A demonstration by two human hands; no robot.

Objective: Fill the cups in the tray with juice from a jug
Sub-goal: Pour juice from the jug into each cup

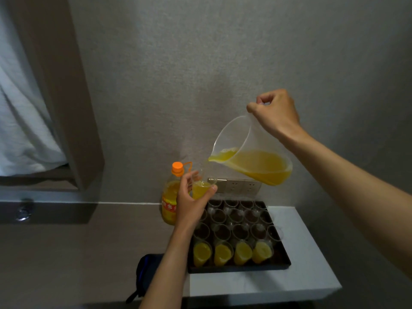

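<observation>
My right hand (275, 112) grips the handle of a clear plastic jug (249, 152), tilted steeply left, orange juice pooled at its spout. My left hand (191, 201) holds a small clear cup (201, 187) up under the spout; the cup is partly filled with juice. Below, a dark tray (283, 264) on a white table holds several clear cups. The front row of cups (231, 253) holds juice, and the rows behind it (236, 219) look empty.
An orange-capped juice bottle (170, 197) stands left of the tray against the wall. A wall socket (240, 186) sits behind the jug. The white table (301, 282) ends close to the tray's front and right. A dark bag (145, 275) hangs at the table's left.
</observation>
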